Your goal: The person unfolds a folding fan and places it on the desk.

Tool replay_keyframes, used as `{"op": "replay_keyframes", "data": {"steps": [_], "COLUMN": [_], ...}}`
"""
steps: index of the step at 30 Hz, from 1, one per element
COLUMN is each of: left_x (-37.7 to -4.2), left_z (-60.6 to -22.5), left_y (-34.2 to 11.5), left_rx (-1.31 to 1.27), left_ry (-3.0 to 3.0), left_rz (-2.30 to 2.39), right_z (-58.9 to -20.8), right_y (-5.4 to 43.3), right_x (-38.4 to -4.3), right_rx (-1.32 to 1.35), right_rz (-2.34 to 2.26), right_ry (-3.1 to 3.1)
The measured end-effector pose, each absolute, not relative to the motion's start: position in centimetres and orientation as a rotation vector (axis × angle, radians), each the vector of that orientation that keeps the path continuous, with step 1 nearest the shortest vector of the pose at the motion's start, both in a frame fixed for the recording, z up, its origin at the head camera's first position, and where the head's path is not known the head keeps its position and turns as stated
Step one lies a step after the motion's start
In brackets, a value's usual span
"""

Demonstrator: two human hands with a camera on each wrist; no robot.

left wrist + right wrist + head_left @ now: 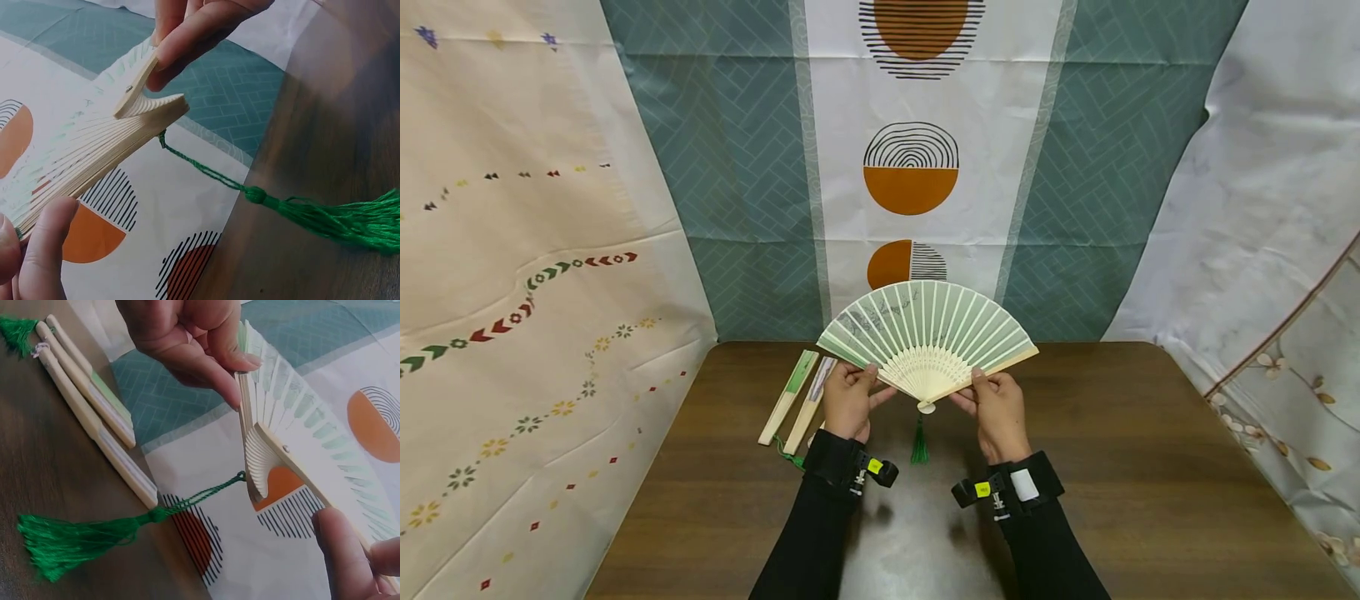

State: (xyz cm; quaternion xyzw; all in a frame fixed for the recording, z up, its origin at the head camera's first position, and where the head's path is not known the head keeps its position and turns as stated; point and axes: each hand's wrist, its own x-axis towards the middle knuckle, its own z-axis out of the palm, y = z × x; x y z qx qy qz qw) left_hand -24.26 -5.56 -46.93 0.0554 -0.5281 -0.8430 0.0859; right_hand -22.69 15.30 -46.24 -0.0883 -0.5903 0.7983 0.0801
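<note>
A pale green folding fan (928,333) is spread wide above the table, with dark handwriting on its left part. My left hand (847,402) pinches its left outer rib between thumb and fingers. On the other side my right hand (1002,414) pinches the right outer rib the same way. From the pivot end hangs a green tassel (920,442), whose cord shows clearly in the left wrist view. In the right wrist view the bamboo ribs (265,450) fan out from the rivet. Folded fans (87,381) lie beside my left hand, partly hidden by it in the head view.
The brown wooden table (1150,467) reaches back to a hanging cloth (752,167) with teal sides and orange-and-black shapes. Patterned light cloths (550,333) hang at the left and right. A green tassel (19,334) lies at the end of the folded fans.
</note>
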Motion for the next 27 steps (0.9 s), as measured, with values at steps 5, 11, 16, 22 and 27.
{"op": "replay_keyframes", "data": {"steps": [5, 11, 16, 22, 27], "left_x": [-24.5, -24.7, -24.8, -24.7, -24.7], "left_z": [-47.0, -47.2, -47.2, -47.0, -47.0], "left_y": [-5.4, -5.1, -5.1, -4.8, -4.4], "left_rx": [0.159, 0.134, 0.187, 0.229, 0.229], "left_ry": [-1.52, -1.432, -1.325, -1.22, -1.17], "left_rz": [-2.546, -2.594, -2.592, -2.606, -2.638], "right_z": [-46.3, -46.4, -46.6, -46.5, -46.5], "right_y": [15.3, 15.1, 14.5, 13.8, 13.5], "right_x": [-22.8, -22.9, -22.9, -22.8, -22.7], "right_rx": [-0.26, -0.281, -0.271, -0.275, -0.321], "right_rz": [2.392, 2.402, 2.424, 2.451, 2.46], "right_ry": [-1.704, -1.569, -1.517, -1.388, -1.323]}}
